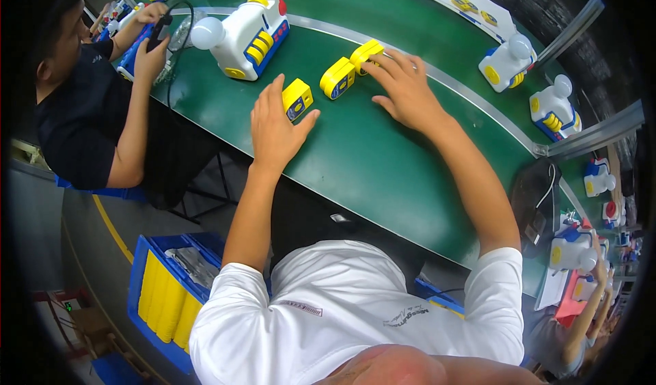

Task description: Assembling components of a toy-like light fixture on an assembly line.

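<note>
Three yellow plastic pieces lie in a slanting row on the green tabletop (342, 159). My left hand (273, 129) is beside the nearest-left yellow block (298, 98), its fingers stretched out and thumb apart. The block has a dark label on its side and is partly behind my fingers. A rounded yellow piece (337, 77) sits in the middle, with no hand on it. Over the farthest yellow piece (367, 51) reach the fingertips of my right hand (404, 88), covering part of it; the thumb is spread away, and whether the fingertips touch it I cannot tell.
A white toy-like machine (249, 40) with blue base and yellow rings stands ahead on the left. Similar white units (508, 64) stand across a metal rail. A co-worker (96, 105) sits at left handling a cable. A blue crate (164, 296) holds yellow parts below left.
</note>
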Motion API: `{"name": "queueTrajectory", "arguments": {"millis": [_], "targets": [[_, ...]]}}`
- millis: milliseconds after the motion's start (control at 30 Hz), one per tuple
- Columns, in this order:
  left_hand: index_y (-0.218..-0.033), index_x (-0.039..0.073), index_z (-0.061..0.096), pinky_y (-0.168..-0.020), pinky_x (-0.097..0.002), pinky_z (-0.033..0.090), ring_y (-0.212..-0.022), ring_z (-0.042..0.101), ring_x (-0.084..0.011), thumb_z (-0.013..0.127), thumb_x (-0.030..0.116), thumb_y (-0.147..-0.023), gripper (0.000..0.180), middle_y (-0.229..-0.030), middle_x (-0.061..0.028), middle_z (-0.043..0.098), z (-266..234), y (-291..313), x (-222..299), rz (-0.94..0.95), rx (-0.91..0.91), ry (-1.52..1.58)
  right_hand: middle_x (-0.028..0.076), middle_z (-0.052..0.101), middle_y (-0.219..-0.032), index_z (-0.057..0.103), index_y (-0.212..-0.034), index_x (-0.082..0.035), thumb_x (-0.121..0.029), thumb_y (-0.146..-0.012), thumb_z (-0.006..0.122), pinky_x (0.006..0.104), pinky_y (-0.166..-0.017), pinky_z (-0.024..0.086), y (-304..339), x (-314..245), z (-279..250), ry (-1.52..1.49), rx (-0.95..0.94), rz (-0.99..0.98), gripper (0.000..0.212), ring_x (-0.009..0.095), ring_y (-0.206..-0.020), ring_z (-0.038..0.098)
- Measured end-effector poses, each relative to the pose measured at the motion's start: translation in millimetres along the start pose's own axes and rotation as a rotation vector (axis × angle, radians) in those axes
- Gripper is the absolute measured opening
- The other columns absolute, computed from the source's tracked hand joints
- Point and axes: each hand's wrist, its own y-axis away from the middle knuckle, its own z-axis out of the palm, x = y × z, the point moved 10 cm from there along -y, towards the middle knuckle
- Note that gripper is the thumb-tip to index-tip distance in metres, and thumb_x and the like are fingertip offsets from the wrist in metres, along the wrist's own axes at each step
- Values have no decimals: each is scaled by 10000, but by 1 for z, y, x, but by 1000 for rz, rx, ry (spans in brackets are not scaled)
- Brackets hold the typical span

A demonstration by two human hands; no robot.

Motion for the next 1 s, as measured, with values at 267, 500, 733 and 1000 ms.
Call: {"name": "queueTrajectory", "arguments": {"millis": [267, 500, 733, 1000], "targets": [[-1282, 35, 553, -928, -445, 465, -1049, 604, -384, 728, 124, -805, 516, -1139, -194, 638, -5, 1, -10, -49, 48, 142, 35, 588, -1339, 586, -1315, -201, -181, -733, 829, 633, -1179, 70, -72, -10, 61, -23, -468, 18, 631, 261, -1390, 397], [-1254, 21, 570, -948, -446, 457, -1075, 587, -395, 684, 88, -813, 461, -1159, -197, 626, -2, -5, -24, -66, 28, 115, 11, 643, -1242, 614, -1269, -192, -164, -759, 805, 656, -1171, 27, -104, -7, 88, -82, -473, 88, 545, 221, -1351, 452], [-1337, -1, 486, -1016, -459, 407, -1174, 498, -412, 722, 125, -795, 604, -1282, -239, 508, -9, 3, -24, -48, 90, 120, 83, 391, -1538, 389, -1487, -227, -133, -729, 825, 653, -1171, 92, -87, 26, 68, 24, -448, 108, 879, 317, -1484, 249], [-1351, -1, 464, -1031, -462, 395, -1188, 473, -409, 733, 142, -798, 632, -1302, -233, 478, -7, 4, -25, -38, 98, 122, 75, 331, -1572, 392, -1488, -250, -52, -706, 815, 606, -1184, 181, -64, 71, 66, -16, -671, 277, 911, 343, -1492, 199]]}}
